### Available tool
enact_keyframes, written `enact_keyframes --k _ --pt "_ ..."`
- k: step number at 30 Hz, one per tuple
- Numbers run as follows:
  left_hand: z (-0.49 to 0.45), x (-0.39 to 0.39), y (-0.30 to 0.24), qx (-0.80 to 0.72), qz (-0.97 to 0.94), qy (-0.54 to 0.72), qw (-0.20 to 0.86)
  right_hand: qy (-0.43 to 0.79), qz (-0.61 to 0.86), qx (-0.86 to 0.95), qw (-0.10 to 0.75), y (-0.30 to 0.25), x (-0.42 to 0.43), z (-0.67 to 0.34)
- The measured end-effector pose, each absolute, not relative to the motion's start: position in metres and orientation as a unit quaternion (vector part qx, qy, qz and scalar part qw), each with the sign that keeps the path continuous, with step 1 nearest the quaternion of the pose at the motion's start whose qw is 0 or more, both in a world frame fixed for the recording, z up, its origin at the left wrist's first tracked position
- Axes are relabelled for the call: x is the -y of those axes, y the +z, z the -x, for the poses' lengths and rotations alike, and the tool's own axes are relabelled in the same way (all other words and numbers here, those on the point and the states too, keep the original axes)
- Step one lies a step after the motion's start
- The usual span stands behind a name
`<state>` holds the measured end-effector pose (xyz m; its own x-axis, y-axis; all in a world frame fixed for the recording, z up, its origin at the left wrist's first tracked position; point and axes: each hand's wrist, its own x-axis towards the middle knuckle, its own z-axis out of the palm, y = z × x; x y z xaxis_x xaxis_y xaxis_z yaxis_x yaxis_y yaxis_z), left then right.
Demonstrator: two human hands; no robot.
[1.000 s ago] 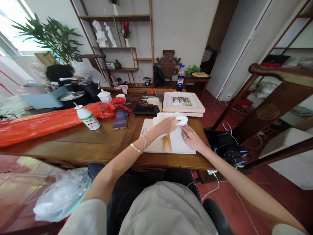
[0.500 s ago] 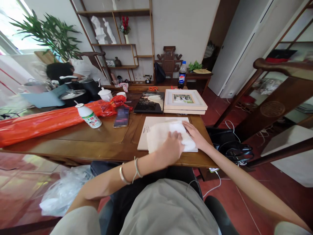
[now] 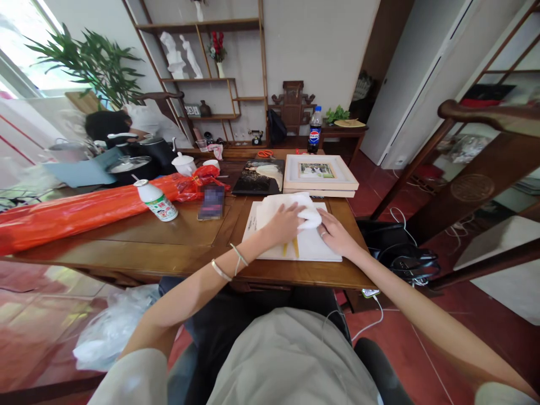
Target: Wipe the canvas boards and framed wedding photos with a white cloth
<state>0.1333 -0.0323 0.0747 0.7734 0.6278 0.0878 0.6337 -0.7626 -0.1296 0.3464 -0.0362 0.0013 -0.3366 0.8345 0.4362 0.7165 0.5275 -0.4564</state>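
My left hand [image 3: 286, 224] presses down on a folded white cloth [image 3: 310, 216], its fingers over the cloth. Whether it is fabric or paper towel I cannot tell. The cloth lies on a flat white board [image 3: 318, 250] near the table's front edge. Small dark print runs along the board's left side, and yellow marks show just below my left hand. My right hand [image 3: 336, 232], with a ring on one finger, rests on the board's right side, fingers stretched out beside the cloth. The cloth and my left hand hide the board's middle.
Behind the board lie a dark picture panel [image 3: 259, 176] and stacked white frames [image 3: 321, 175], with a cola bottle [image 3: 314, 132] beyond. To the left are a phone [image 3: 211, 203], a white bottle [image 3: 157, 201] and a long red plastic-wrapped bundle [image 3: 97, 211]. A wooden chair [image 3: 472, 169] stands right.
My left hand has moved away from me, carrying the cloth toward the board's far side. The yellow marks on the board now show. My right hand stays at the right side.
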Motion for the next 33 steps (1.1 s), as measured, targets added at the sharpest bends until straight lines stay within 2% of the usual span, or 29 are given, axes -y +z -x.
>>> enact_keyframes --k 4,8,14,20,26,33 --pt "-0.128 0.024 0.071 0.327 0.943 -0.025 0.056 0.091 0.474 0.812 0.328 0.001 0.036 -0.345" --pt "-0.123 0.067 0.072 0.308 0.948 -0.013 0.077 0.091 0.475 0.813 0.326 -0.001 0.035 -0.347" --pt "-0.103 0.118 0.074 0.265 0.962 -0.047 0.036 0.099 0.49 0.805 0.32 -0.003 0.034 -0.348" --pt "-0.092 0.071 0.065 0.334 0.939 -0.051 0.067 0.094 0.491 0.801 0.329 -0.002 0.034 -0.348" --pt "-0.084 0.017 0.062 0.338 0.937 -0.043 0.081 0.089 0.493 0.803 0.322 0.0 0.035 -0.347" --pt "-0.08 0.072 0.065 0.285 0.956 -0.021 0.069 0.086 0.499 0.803 0.315 -0.001 0.035 -0.347"
